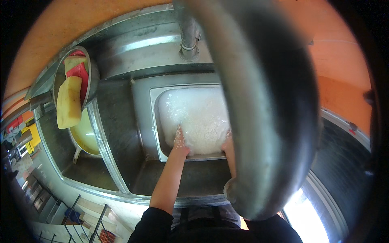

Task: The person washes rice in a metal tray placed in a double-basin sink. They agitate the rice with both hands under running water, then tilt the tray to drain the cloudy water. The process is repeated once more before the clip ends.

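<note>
A rectangular stainless-steel pan [155, 121] sits in the sink basin, filled with cloudy white water and pale grains that look like rice [209, 130]. My left hand [180, 140] is dipped into the pan near its front left, with grains stuck to the skin and the fingertips under the cloudy water. Farther right, my right hand [226, 142] reaches into the same pan near its front rim. A large faucet pipe [261, 121] close to the camera covers part of that hand and the pan's right side. What either hand grasps below the surface is hidden.
At the left, a metal bowl [93, 73] holds a yellow sponge [69, 101] and a red cloth [78, 70]. Below it, a handled vessel with yellowish content [86, 136] stands in the left basin. A metal divider [106, 148] separates the basins. Stair railings [98, 223] show at lower left.
</note>
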Demonstrator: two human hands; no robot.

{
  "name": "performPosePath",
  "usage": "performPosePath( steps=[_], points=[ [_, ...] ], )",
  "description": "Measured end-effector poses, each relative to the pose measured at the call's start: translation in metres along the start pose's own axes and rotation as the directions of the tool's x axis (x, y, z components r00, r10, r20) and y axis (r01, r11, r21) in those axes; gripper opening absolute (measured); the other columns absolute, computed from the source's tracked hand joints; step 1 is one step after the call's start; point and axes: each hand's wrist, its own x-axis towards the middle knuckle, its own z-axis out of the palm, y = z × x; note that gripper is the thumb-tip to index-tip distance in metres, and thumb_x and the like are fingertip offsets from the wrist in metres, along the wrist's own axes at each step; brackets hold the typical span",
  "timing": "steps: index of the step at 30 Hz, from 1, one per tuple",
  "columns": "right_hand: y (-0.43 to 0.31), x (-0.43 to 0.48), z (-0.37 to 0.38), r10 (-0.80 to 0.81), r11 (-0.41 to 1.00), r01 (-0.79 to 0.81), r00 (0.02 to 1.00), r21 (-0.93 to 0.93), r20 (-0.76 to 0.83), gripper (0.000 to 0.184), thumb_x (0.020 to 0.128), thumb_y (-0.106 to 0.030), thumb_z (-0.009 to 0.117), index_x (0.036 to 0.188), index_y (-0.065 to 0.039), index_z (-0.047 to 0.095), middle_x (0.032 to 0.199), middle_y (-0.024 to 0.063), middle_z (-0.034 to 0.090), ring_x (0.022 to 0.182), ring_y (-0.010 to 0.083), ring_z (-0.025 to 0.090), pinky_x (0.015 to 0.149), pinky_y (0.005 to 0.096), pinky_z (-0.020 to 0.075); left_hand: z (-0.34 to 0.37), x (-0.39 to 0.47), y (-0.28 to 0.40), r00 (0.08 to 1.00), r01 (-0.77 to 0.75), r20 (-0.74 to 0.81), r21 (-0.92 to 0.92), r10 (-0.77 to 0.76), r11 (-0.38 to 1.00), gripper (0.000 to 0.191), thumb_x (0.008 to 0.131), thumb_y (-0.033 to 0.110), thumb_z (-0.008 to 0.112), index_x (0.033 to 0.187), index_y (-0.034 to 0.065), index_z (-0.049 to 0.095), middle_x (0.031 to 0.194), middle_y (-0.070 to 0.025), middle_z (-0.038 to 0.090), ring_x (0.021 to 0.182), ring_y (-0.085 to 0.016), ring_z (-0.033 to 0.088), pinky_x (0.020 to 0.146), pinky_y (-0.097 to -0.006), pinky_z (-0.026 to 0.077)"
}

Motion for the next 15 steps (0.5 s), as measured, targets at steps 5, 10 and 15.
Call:
performPosePath(
  steps=[5,10,15],
  points=[
    [0.016,-0.011,0.030,-0.124,0.986,0.111,0.987,0.124,0.099,0.050,0.094,-0.034,0.042,0.135,-0.005,0.037,0.128,0.0148,0.049,0.117,0.0311,0.048,0.096,0.0441,0.0410,0.022,-0.020,-0.014,0.998,-0.052,0.020,-0.023,0.052,0.998,0.049,0.094,0.035,0.036,0.135,0.0081,0.039,0.134,-0.0115,0.047,0.127,-0.026,0.038,0.106,-0.0504,0.029],
    [0.009,-0.057,0.075,-0.368,0.930,0.366,0.927,-0.040,-0.066,0.046,0.090,-0.015,0.050,0.134,-0.005,0.039,0.129,0.0131,0.049,0.110,0.0264,0.053,0.094,0.0400,0.0435,0.051,-0.065,-0.028,0.912,-0.383,-0.061,0.221,0.405,0.897,0.057,0.090,0.022,0.053,0.140,0.0079,0.031,0.140,-0.0096,0.037,0.129,-0.026,0.035,0.105,-0.0414,0.028],
    [-0.006,-0.064,0.112,-0.795,0.381,0.729,0.572,-0.568,0.201,0.048,0.087,-0.015,0.057,0.131,-0.003,0.042,0.129,0.0127,0.046,0.115,0.0270,0.047,0.100,0.0376,0.0330,0.070,-0.042,-0.016,0.434,-0.782,0.381,0.609,0.816,0.132,0.056,0.088,0.019,0.056,0.137,0.0044,0.035,0.135,-0.0152,0.040,0.123,-0.032,0.039,0.103,-0.0395,0.030]
  ],
)
